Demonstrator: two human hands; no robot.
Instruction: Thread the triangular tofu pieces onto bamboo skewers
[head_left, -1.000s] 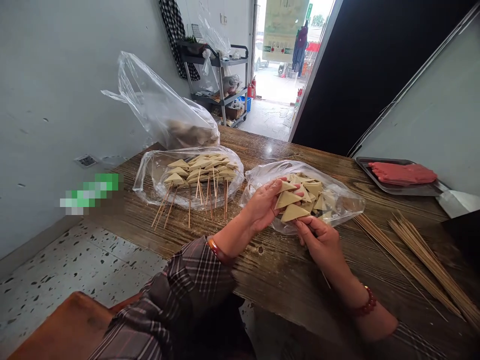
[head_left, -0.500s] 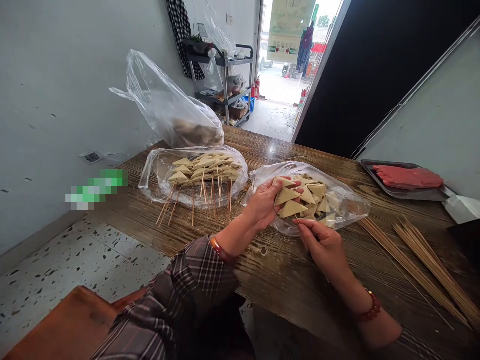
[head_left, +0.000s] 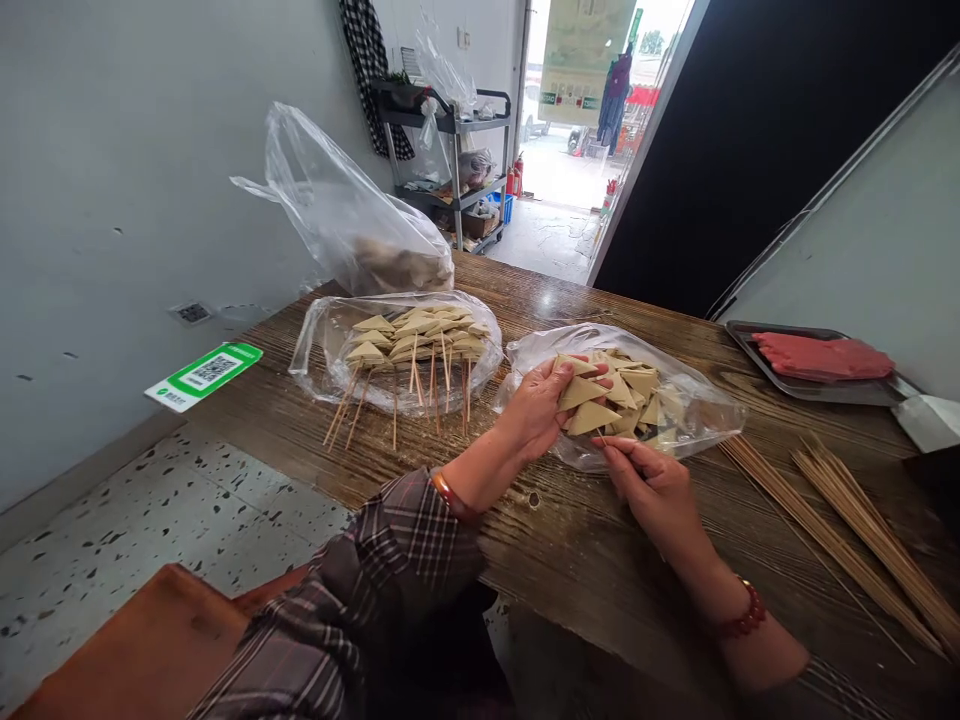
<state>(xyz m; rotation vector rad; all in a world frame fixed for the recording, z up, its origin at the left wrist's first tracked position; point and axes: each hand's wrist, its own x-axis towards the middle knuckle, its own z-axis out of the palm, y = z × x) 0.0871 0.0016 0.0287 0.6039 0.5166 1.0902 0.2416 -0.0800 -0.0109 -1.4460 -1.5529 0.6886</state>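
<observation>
My left hand [head_left: 534, 405] is closed on a few folded beige triangles [head_left: 590, 416], fanned one above another. Below them my right hand [head_left: 651, 480] pinches a thin wooden skewer [head_left: 601, 437] whose upper end meets the lowest triangle. Both hands are over the near edge of a clear plastic bag [head_left: 697, 405] with loose triangles [head_left: 637, 382] in it. To the left, another clear bag [head_left: 319, 345] bears a pile of skewered triangles [head_left: 420, 325], their sticks pointing toward me.
Bundles of skewers [head_left: 862, 510] lie at the right of the wooden table [head_left: 540, 560]. Behind them is a dark tray [head_left: 795, 385] with pink meat [head_left: 821, 355]. A bulky plastic bag [head_left: 375, 235] stands at the back left, a green-and-white card [head_left: 206, 376] at the left edge.
The view has shifted slightly, so everything sits a little further right. Both hands keep nearly the same pose and hold.
</observation>
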